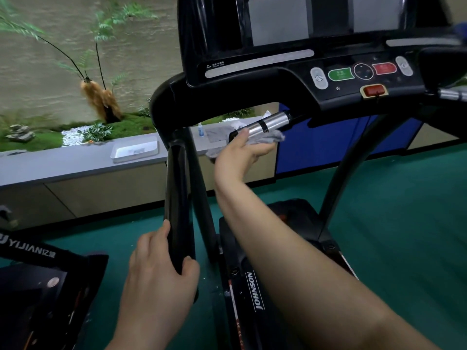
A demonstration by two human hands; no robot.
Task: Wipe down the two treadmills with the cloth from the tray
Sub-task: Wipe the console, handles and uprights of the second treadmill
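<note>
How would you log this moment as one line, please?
step: wiping grip sensor | right hand: cloth on sensor | left hand: holding handrail | tray: on ledge

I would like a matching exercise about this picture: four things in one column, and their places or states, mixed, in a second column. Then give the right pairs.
Things:
1. cloth
2. white tray
3. left hand
4. red button

Places or states:
A. on the grey ledge
B. on the console panel
C. held by the right hand against the silver grip
D. gripping the black side handrail

Pairs: 1-C, 2-A, 3-D, 4-B
</note>
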